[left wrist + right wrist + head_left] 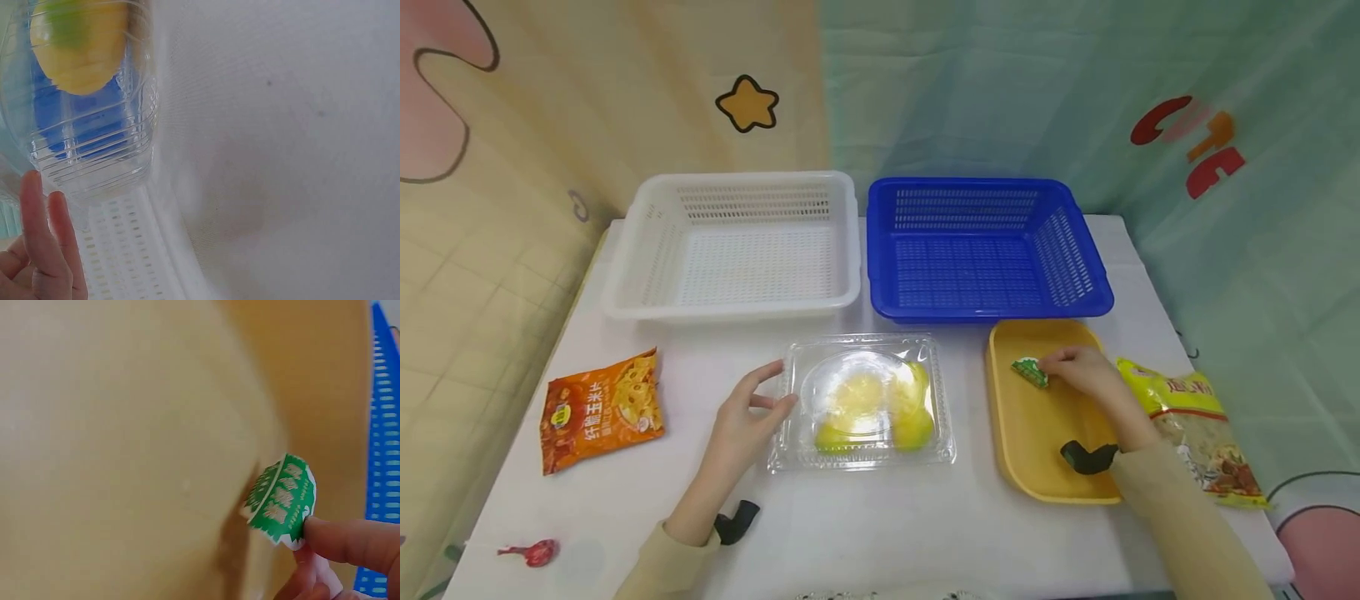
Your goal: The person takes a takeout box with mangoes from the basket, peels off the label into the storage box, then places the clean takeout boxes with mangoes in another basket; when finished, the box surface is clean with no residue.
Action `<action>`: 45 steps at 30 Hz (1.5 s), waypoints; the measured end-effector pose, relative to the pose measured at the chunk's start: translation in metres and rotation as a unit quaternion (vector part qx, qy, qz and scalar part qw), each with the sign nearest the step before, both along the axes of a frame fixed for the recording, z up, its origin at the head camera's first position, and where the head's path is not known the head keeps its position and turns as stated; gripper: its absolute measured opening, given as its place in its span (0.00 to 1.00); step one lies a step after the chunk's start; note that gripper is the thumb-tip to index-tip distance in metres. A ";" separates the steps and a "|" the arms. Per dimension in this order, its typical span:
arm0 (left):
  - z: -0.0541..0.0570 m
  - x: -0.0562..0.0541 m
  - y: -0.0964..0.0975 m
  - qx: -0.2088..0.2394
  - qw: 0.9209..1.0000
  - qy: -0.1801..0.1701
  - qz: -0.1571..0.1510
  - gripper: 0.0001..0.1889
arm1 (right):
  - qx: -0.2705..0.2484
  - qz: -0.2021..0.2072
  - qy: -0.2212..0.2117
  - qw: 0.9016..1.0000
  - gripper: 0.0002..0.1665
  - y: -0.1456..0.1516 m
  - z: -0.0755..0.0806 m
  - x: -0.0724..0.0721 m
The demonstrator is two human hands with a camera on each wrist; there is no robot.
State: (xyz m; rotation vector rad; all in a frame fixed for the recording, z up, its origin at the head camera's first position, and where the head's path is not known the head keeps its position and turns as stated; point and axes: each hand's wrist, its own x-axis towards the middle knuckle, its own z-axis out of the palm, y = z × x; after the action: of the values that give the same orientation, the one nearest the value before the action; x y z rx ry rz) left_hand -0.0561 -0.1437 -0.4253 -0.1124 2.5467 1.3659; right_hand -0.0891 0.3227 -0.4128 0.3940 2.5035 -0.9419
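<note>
Over the yellow tray (1037, 450), my right hand (1086, 375) pinches a small green-and-white wrapped packet (281, 500) between thumb and fingers. Its crimped edge and printed lettering show in the right wrist view. My left hand (748, 417) is at the left edge of a clear plastic clamshell box (865, 460), fingers spread and fingertips right at its rim. Inside the closed box lie yellow-green fruits (913, 408) that look like mangoes, blurred by glare on the lid. The left wrist view shows one yellow fruit (81, 59) through the ribbed plastic wall.
At the back stand a white basket (737, 310) and a blue basket (992, 314), side by side. An orange snack bag (602, 412) lies left, with a red-wrapped lollipop (538, 552) nearer the front. A yellow food bag (1198, 433) lies right of the tray, partly behind my right arm.
</note>
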 end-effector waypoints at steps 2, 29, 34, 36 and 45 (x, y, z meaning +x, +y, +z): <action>-0.001 0.001 -0.001 -0.002 1.000 0.000 0.000 0.30 | 0.038 0.006 0.004 0.999 0.19 -0.003 -0.003 -0.004; 0.001 0.000 -0.001 -0.010 1.000 0.005 0.006 0.30 | 0.155 0.042 0.081 0.984 0.31 -0.020 -0.014 -0.011; 0.001 0.003 -0.003 -0.007 1.000 0.012 0.002 0.30 | 0.134 0.041 0.074 0.987 0.29 -0.017 -0.007 -0.009; 0.002 0.006 -0.004 -0.007 1.000 0.018 0.002 0.29 | 0.119 0.037 0.076 0.989 0.29 -0.014 0.000 -0.007; 0.013 0.017 -0.010 0.007 1.000 0.024 0.007 0.28 | 0.058 -0.027 0.107 0.992 0.39 0.024 0.060 -0.006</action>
State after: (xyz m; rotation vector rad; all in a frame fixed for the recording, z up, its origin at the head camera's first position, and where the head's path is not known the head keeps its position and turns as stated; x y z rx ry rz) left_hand -0.0393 -0.1535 -0.4120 -0.0964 2.5802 1.4076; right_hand -0.0954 0.3468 -0.3524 0.4176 2.7653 -0.9038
